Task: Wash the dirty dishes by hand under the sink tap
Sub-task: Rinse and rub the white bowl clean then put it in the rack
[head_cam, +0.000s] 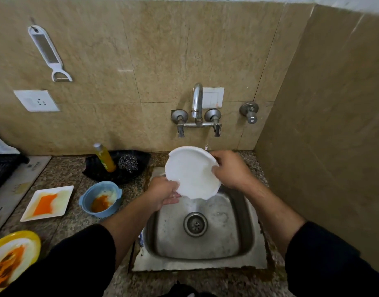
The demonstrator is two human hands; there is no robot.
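A round white plate (190, 172) is tilted over the steel sink (244, 239), below the wall tap (197, 103). Water runs off its lower edge into the basin. My left hand (162, 192) holds the plate's lower left rim. My right hand (231, 168) grips its right rim, fingers curled over the edge. On the counter to the left wait a blue bowl (100, 198) with orange sauce, a square white plate (48, 203) smeared orange, and a yellow-rimmed plate (11, 257) with food stains.
A black tray (139, 159) behind the bowl holds a yellow soap bottle (104, 157) and a steel scrubber (127, 162). A stove edge (10, 183) lies at far left. A peeler (48, 52) and a socket (36, 100) are on the wall. The tiled side wall (323, 136) stands close on the right.
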